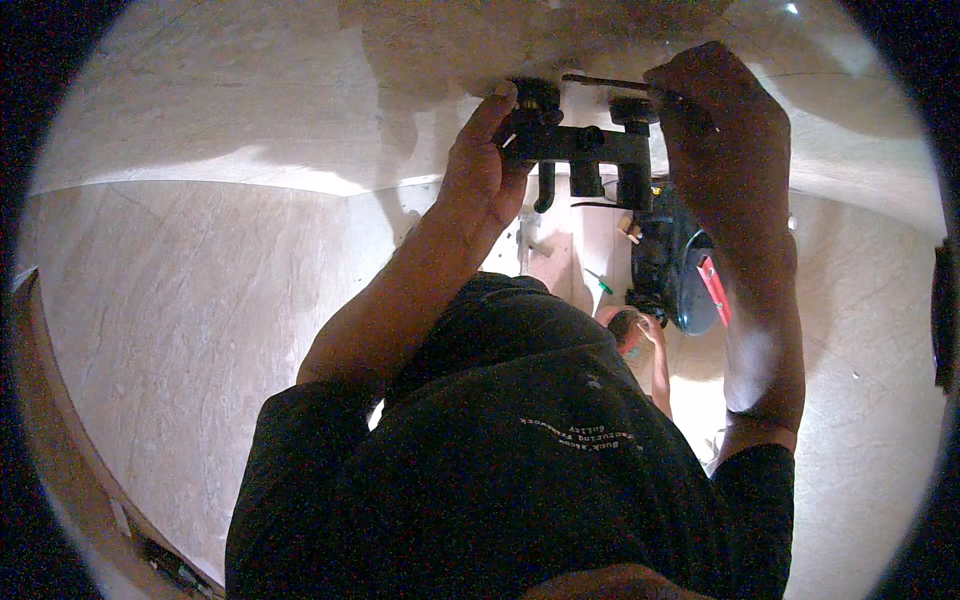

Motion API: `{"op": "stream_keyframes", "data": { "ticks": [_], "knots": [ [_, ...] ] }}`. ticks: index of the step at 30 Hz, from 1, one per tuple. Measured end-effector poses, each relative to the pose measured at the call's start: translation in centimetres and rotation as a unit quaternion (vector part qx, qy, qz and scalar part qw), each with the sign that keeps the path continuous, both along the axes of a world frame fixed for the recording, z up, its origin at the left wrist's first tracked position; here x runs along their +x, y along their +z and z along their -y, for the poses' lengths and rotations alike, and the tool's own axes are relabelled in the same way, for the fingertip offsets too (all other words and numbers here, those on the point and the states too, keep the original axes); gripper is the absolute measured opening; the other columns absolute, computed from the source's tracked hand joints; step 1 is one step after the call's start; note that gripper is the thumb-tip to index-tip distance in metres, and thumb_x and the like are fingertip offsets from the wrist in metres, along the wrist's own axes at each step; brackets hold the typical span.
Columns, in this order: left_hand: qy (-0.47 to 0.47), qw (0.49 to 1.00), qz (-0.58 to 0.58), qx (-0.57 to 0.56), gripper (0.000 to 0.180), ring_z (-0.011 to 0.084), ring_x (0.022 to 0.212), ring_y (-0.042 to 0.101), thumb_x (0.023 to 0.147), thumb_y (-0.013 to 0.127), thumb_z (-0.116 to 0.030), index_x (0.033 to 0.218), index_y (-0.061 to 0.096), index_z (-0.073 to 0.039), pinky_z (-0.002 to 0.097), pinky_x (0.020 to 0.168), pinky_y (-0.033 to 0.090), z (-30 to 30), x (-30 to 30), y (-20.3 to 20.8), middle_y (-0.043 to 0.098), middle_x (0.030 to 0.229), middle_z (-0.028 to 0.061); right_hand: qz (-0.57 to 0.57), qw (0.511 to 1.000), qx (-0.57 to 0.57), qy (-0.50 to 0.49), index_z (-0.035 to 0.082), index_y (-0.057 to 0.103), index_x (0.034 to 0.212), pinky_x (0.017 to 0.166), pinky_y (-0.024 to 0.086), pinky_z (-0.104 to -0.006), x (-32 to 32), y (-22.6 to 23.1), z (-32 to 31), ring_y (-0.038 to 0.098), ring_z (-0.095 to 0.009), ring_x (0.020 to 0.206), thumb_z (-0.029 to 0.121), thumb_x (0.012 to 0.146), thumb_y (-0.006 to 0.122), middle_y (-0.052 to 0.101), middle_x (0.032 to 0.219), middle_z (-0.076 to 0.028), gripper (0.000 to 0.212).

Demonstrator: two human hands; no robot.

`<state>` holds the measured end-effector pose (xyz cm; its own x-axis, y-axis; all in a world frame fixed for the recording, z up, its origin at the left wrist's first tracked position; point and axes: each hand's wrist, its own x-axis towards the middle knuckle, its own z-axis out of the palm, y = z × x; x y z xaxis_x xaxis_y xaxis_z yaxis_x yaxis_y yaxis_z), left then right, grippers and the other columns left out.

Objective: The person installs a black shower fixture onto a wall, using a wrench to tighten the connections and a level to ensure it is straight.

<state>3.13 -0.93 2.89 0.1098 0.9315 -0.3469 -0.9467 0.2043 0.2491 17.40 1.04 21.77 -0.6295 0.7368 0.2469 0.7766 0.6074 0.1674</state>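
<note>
Against the tiled wall (250, 75) sits a dark wall-mounted mixer tap (590, 147), with a hooked spout and round fittings at the wall. My left hand (482, 165) is closed round the left end of its body, the thumb up beside the left wall fitting (537, 95). At the right side, my right hand (725, 135) is closed on a thin dark rod-like tool (605, 81). The rod points left, just above the right wall fitting (632, 110). Its exact kind is too dark to make out, and most of the right fingers are in shadow.
Below, another person's hand (652, 328) is by a reddish round thing (625, 325). Near it are a dark bulky object (655, 250), a red strip-shaped object (714, 290) and a small green item (603, 284). Tiled side walls (200, 290) stand left and right.
</note>
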Motion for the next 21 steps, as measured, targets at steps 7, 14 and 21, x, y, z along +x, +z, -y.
{"op": "stream_keyframes", "data": {
  "ticks": [7,14,21],
  "knots": [
    [0.016,1.000,-0.004,0.016,0.034,0.0262,0.092,0.067,0.092,0.065,-0.026,0.112,0.058,-0.001,0.0404,0.083,0.059,0.1,-0.2,-0.9,0.067,0.102,0.0144,-0.396,0.901,-0.140,-0.109,0.002,0.061,0.114,0.077,0.054,-0.0300,-0.6,-0.3,1.5,0.066,-0.015,0.085,0.001,0.088,0.064,0.069,0.096,-0.007,0.027],
    [-0.009,0.998,0.051,0.027,0.034,0.0312,0.101,0.067,0.094,0.060,-0.024,0.118,0.055,0.000,0.0420,0.093,0.055,-0.2,-0.4,-1.3,0.066,0.107,0.0170,-0.406,0.889,-0.188,-0.100,0.002,0.059,0.117,0.082,0.052,-0.0312,0.1,-2.2,1.4,0.061,-0.015,0.084,0.002,0.091,0.057,0.065,0.093,-0.009,0.025],
    [-0.056,0.994,0.038,0.086,0.037,0.0294,0.105,0.065,0.096,0.058,-0.028,0.122,0.054,-0.002,0.0421,0.096,0.053,-0.4,-1.0,-2.3,0.066,0.111,0.0150,-0.155,0.977,-0.141,-0.035,0.006,0.064,0.110,0.077,0.052,-0.0446,-2.2,-7.8,1.2,0.062,-0.041,0.090,0.004,0.091,0.051,0.062,0.096,-0.023,0.024]
  ]
}}
